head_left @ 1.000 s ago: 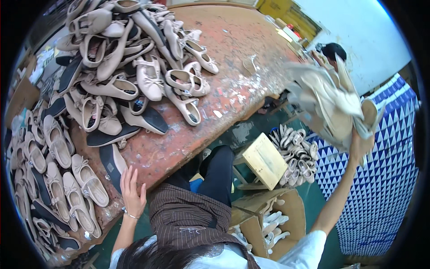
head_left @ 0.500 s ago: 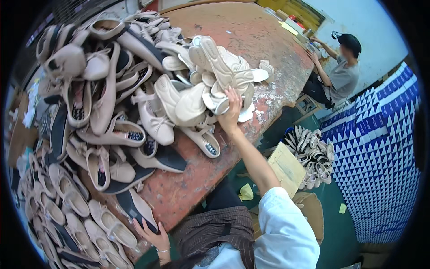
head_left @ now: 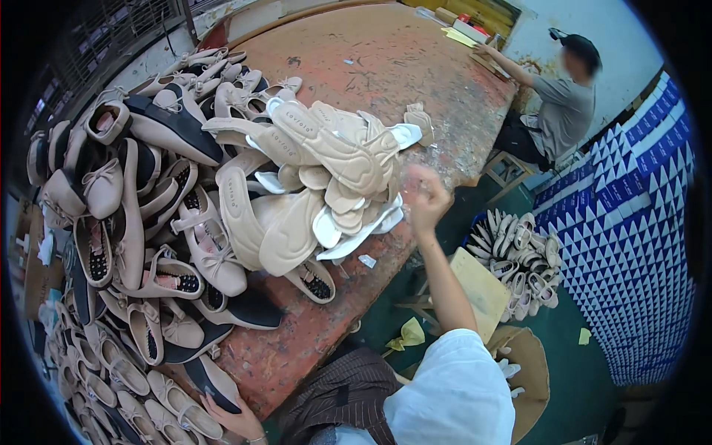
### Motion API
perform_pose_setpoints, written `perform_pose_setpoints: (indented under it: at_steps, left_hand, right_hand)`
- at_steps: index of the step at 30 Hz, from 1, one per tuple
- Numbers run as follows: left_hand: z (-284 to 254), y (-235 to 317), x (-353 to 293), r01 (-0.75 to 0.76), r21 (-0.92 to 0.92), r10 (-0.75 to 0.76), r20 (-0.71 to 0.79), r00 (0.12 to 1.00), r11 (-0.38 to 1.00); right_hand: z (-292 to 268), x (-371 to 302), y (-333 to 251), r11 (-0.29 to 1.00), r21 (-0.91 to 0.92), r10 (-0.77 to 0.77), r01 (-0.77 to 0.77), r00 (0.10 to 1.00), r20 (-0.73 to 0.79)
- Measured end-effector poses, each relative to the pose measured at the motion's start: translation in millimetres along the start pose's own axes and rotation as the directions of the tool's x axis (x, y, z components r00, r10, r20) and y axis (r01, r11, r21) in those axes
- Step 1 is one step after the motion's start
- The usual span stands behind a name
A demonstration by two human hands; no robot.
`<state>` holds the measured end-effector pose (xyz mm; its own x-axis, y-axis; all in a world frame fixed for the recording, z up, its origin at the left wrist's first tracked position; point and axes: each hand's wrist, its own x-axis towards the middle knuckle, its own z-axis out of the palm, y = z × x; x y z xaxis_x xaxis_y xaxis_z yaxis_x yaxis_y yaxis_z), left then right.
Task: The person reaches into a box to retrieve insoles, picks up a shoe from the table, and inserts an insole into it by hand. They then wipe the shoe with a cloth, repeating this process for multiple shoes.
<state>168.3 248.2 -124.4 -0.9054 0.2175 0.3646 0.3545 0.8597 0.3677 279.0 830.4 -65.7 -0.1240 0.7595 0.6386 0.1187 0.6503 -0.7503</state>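
Observation:
My right hand point(head_left: 428, 200) is raised beside the table edge, right of a heap of beige padded insoles point(head_left: 300, 215). Its fingers look curled in, slightly blurred, and whatever they may hold is hidden. White liner pieces point(head_left: 382, 222) stick out from under the insoles. At the lower left, my left hand point(head_left: 236, 419) grips the end of a beige flat shoe with a black sole point(head_left: 210, 378), which lies sole up on the table corner. A large pile of beige bow-trimmed flat shoes point(head_left: 178, 278) rises left of the insoles.
The worn red-brown table point(head_left: 356, 44) reaches far back. More shoes point(head_left: 122, 367) stand in rows at lower left. On the right are a wooden stool point(head_left: 475, 285), a group of shoes point(head_left: 523, 259), a cardboard box point(head_left: 530, 374) and stacked blue-and-white boxes point(head_left: 630, 245). A seated co-worker point(head_left: 560, 104) works at the far right.
My right hand has left the insoles and moved right, its fingers curling. The insole heap has shifted and a small white scrap shows beside it. My left hand stays at the black-soled shoe.

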Motion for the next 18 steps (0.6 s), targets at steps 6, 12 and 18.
perform_pose_setpoints:
  at_steps: [6,12,18]
  left_hand:
    - [-7,-8,16,0.153,-0.067,-0.147,0.088,0.985,0.986]
    - [-67,-20,13,0.447,-0.416,-0.418,0.162,0.894,0.792]
    - [-131,-3,-13,0.718,-0.689,-0.791,0.382,0.478,0.101]
  right_hand:
    - [18,138,191,0.748,-0.510,0.377,-0.425,0.904,-0.200]
    - [5,212,282,0.431,-0.900,0.340,0.059,0.914,0.223]
    - [-42,201,88,0.994,0.109,0.057,-0.030,0.965,-0.256]
